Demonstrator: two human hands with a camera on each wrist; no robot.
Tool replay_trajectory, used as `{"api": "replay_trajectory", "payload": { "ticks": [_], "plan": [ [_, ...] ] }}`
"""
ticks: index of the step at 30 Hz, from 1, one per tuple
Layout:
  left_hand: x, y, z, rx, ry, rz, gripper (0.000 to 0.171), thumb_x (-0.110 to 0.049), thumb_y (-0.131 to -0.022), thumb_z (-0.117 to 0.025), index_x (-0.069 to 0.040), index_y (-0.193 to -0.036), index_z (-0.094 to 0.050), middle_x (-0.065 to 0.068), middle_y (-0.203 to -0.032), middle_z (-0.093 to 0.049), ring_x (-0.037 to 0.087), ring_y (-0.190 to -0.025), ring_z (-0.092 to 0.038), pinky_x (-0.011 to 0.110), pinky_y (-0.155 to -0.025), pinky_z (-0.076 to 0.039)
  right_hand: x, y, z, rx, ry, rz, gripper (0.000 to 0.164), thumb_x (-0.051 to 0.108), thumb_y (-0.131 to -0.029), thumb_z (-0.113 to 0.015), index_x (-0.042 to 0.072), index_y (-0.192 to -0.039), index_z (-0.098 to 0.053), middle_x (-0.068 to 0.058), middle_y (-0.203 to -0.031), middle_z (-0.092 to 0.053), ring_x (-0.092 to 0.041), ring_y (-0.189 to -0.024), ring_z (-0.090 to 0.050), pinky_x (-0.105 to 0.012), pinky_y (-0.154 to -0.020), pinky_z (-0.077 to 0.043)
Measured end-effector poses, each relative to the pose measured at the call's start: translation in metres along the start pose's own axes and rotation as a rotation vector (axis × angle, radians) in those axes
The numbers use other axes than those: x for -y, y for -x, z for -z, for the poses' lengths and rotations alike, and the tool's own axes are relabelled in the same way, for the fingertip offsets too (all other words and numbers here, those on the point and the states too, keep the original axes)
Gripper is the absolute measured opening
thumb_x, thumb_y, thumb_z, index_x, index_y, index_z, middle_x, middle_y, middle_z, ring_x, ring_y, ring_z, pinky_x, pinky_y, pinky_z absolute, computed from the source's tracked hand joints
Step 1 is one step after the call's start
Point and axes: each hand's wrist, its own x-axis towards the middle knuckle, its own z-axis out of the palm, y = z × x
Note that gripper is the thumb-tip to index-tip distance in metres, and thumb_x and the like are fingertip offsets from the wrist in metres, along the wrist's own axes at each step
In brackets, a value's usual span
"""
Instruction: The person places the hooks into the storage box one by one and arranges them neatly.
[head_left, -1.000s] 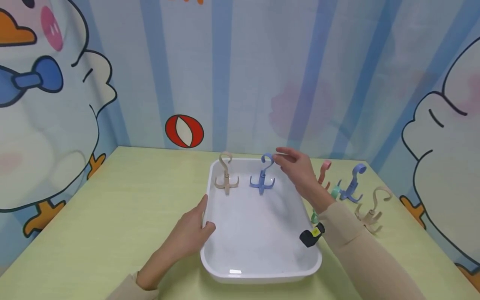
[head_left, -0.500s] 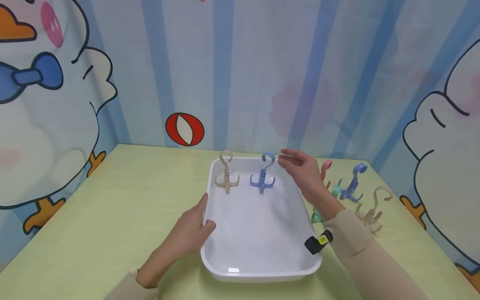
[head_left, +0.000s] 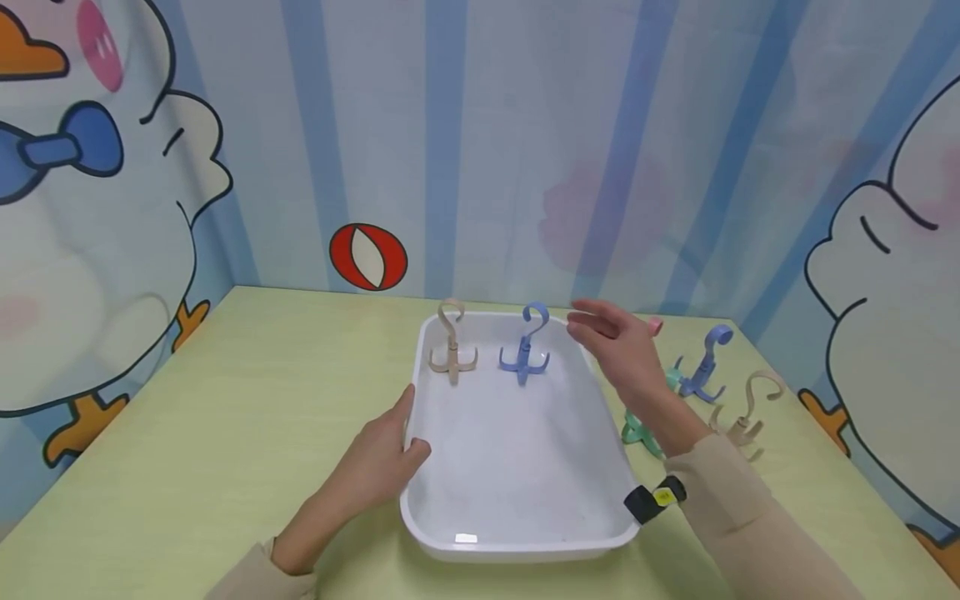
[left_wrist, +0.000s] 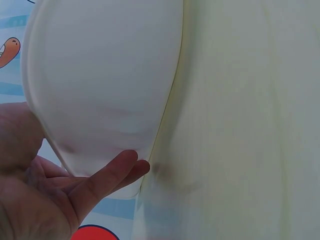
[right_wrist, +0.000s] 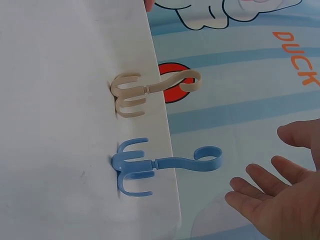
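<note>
A white plastic tray (head_left: pixel 517 467) stands on the table, its long sides running away from me. My left hand (head_left: pixel 378 458) holds its left rim, thumb over the edge and fingers along the outer wall, as the left wrist view also shows. Two multi-prong hanger hooks stand upright at the tray's far end: a beige hook (head_left: pixel 453 362) on the left and a blue hook (head_left: pixel 523 360) to its right. Their curled tops rise above the rim. My right hand (head_left: pixel 618 346) hovers beyond the tray's far right corner, fingers loosely extended and holding nothing, apart from the blue hook (right_wrist: pixel 185 163).
Right of the tray, more hooks lie on the pale green table (head_left: pixel 300 375): a green hook (head_left: pixel 639 435), a blue hook (head_left: pixel 703 371) and a beige hook (head_left: pixel 742 429). A pink hook tip (head_left: pixel 656 326) peeks from behind my right hand. A printed curtain (head_left: pixel 502 150) hangs behind.
My right hand has drawn away to the right from the top of the blue hook in the tray. Both hooks inside stay standing, and my left hand keeps its place.
</note>
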Motion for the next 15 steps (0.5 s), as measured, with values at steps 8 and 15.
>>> {"api": "replay_trajectory", "payload": {
  "ticks": [8,15],
  "plan": [
    [0.0,0.0,0.0,0.003,-0.011,0.003,0.079,-0.01,-0.093,-0.055,0.012,-0.162,-0.024,0.033,-0.157,-0.047,0.033,-0.117,-0.067,0.039,-0.078,-0.063,0.004,0.011,0.012,0.0,0.046,0.002,0.052,0.034,-0.105,-0.064,0.018,-0.154,-0.055,-0.01,-0.152,-0.063,-0.027,-0.138,-0.058,-0.032,-0.07,-0.054],
    [0.0,0.0,0.0,0.002,0.0,0.004,0.079,-0.01,-0.092,-0.055,0.012,-0.162,-0.024,0.034,-0.156,-0.048,0.033,-0.113,-0.069,0.037,-0.074,-0.063,0.006,0.017,0.022,0.011,0.044,0.029,0.055,0.035,-0.105,-0.063,0.016,-0.156,-0.053,-0.012,-0.155,-0.059,-0.005,-0.109,-0.062,-0.021,-0.064,-0.051]
  ]
}}
